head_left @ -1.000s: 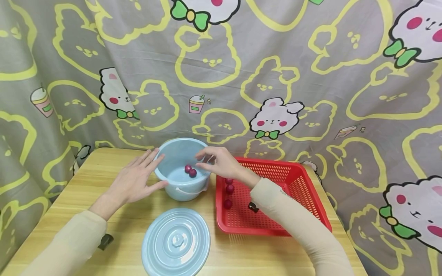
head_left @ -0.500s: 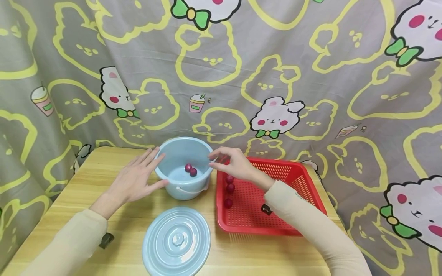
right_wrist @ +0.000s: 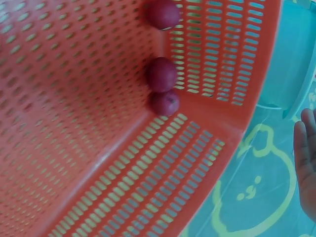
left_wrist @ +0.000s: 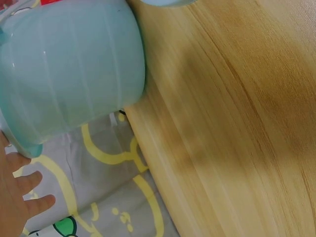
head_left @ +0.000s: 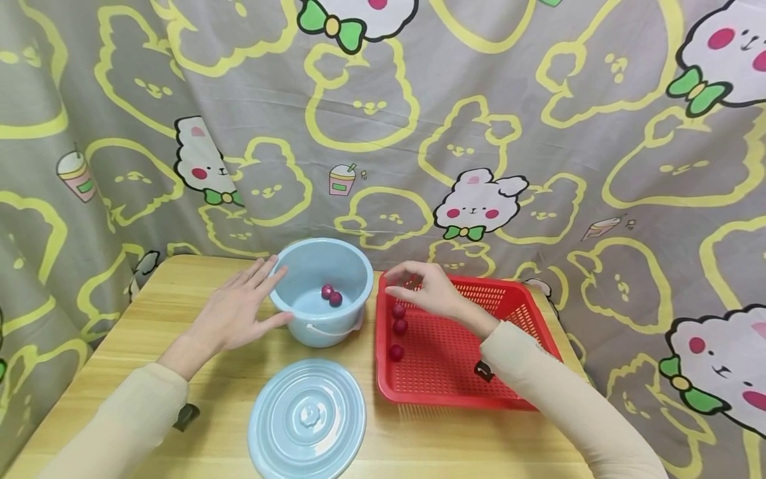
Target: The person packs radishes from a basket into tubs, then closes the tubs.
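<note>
Two dark red plum-like fruits (head_left: pixel 332 295) lie at the bottom of a light blue bucket (head_left: pixel 321 330). My left hand (head_left: pixel 236 309) rests against the bucket's left rim, its fingers extended and thumb spread; part of it shows at the edge of the left wrist view. Over the left rear of a red slotted basket (head_left: pixel 455 401) hovers my right hand (head_left: pixel 427 289), fingers loosely bent, thumb apart, nothing held. Below it, three more dark red fruits (right_wrist: pixel 162 75) sit along the basket's left side.
A round light blue lid (head_left: pixel 308 418) lies on the wooden table (head_left: pixel 197 372) in front of the bucket. Behind the table hangs a grey patterned curtain (head_left: pixel 383 126). A thin white handle (head_left: pixel 335 331) droops across the bucket's front.
My right hand has moved rightward, from above the bucket's opening to over the basket. The left hand stays at the rim, and the fruits have not shifted.
</note>
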Demonstrator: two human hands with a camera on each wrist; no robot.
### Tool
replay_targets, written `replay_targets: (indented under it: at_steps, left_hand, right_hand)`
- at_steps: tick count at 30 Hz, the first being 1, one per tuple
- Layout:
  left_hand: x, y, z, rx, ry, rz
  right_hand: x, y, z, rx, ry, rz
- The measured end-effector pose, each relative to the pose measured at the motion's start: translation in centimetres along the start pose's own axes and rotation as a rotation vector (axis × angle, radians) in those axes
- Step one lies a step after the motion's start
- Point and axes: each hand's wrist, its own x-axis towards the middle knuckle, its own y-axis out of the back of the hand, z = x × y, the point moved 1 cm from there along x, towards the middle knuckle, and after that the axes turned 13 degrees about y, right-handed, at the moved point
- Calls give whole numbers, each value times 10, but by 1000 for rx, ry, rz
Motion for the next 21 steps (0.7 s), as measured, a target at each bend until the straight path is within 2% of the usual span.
replay_targets:
  at_steps: [12,21]
  left_hand:
    - [0,-1,-2,4,4,-9]
    - [0,-1,-2,-5,-1,2]
  right_hand:
    - [-22,4,20,47,-142,-49]
    - [-35,-1,34,205,-257,-131]
